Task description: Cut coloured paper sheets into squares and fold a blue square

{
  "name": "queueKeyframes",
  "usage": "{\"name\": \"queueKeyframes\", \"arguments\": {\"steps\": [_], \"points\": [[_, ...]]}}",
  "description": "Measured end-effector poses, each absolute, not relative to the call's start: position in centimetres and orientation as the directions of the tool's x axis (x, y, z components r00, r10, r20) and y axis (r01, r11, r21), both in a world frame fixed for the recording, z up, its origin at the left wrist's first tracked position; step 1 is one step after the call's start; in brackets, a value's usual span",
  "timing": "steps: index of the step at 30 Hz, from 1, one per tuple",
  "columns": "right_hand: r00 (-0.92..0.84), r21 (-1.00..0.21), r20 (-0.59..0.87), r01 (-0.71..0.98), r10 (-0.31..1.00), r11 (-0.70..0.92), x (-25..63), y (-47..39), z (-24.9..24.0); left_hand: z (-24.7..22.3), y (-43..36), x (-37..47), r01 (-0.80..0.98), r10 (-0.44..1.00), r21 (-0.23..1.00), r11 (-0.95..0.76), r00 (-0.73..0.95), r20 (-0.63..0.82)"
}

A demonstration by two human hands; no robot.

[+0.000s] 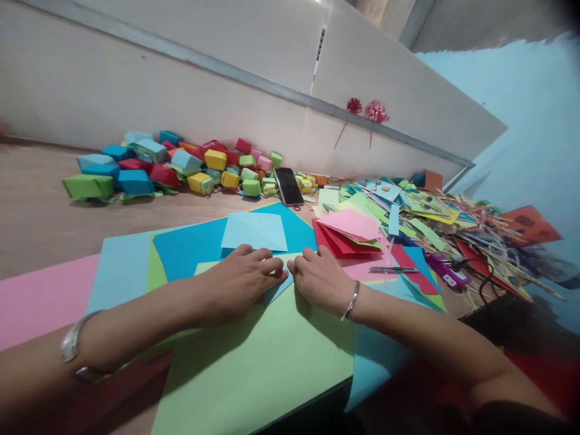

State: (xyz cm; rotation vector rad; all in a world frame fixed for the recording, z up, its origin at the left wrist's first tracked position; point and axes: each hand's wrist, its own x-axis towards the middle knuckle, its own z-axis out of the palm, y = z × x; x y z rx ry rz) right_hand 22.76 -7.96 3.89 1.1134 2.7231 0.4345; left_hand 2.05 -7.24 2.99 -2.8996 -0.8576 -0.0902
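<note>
A small blue folded paper lies on a large light green sheet, mostly covered by my fingers. My left hand presses on its left side, fingers bent and close together. At its right edge is my right hand, with the fingers curled down and the thumb near my left fingertips. Just beyond the hands rests a light blue folded square on a darker blue sheet.
Colourful paper boxes are heaped along the back left, beside a phone. Pink and red folded papers, a cutter knife, a purple power strip and piled sticks and scraps lie to the right.
</note>
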Motion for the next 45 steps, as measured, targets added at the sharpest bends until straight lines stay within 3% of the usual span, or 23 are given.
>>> {"name": "queueKeyframes", "arguments": {"steps": [3,6,10,13,15,16,19,22,25,36,41,45], "points": [[-0.680,0.350,-0.019,0.683,0.733,0.642,22.5,-7.5,3.6,3.6,-8.1,3.2,0.602,0.597,-0.047,-0.797,0.797,0.088],[-0.610,0.363,0.121,0.762,0.783,0.537,22.8,-6.9,3.7,3.2,-9.0,4.6,0.679,0.671,-0.030,-0.734,0.731,0.121],[-0.581,0.268,0.322,0.813,0.747,0.517,24.2,-5.4,4.7,0.8,-9.2,4.7,0.716,0.691,0.030,-0.698,0.661,0.292],[-0.566,0.016,0.391,0.792,0.725,0.610,25.5,-4.0,4.9,-0.4,-8.7,3.7,0.655,0.625,0.106,-0.748,0.643,0.442],[-0.516,-0.249,0.398,0.735,0.758,0.631,26.2,-3.3,4.6,-0.3,-8.5,3.3,0.638,0.664,0.263,-0.724,0.540,0.518],[-0.486,-0.389,0.383,0.686,0.785,0.615,26.3,-3.0,4.4,-0.1,-8.5,3.2,0.622,0.722,0.397,-0.675,0.448,0.527],[-0.457,-0.756,0.224,0.475,0.861,0.450,26.2,-3.1,3.9,1.1,-8.4,3.6,0.477,0.888,0.752,-0.455,0.179,0.424],[-0.497,-0.933,0.054,0.284,0.866,0.221,25.5,-4.0,3.5,2.0,-8.3,4.2,0.315,0.951,0.898,-0.307,0.080,0.297],[-0.496,-0.961,0.058,0.207,0.866,0.183,24.9,-4.9,3.4,2.3,-8.3,4.4,0.228,0.978,0.951,-0.210,0.067,0.200],[-0.378,-0.917,0.206,0.246,0.903,0.312,24.1,-5.9,3.5,2.3,-9.3,4.6,0.296,0.971,0.943,-0.154,0.221,0.090],[-0.346,-0.855,0.344,0.269,0.873,0.443,23.8,-6.9,3.5,2.3,-9.8,4.6,0.196,0.940,0.962,-0.187,0.320,0.118],[-0.362,-0.735,0.532,0.252,0.766,0.629,23.3,-8.1,3.6,2.5,-10.4,4.7,0.274,0.941,0.929,-0.248,0.296,0.163]]}}
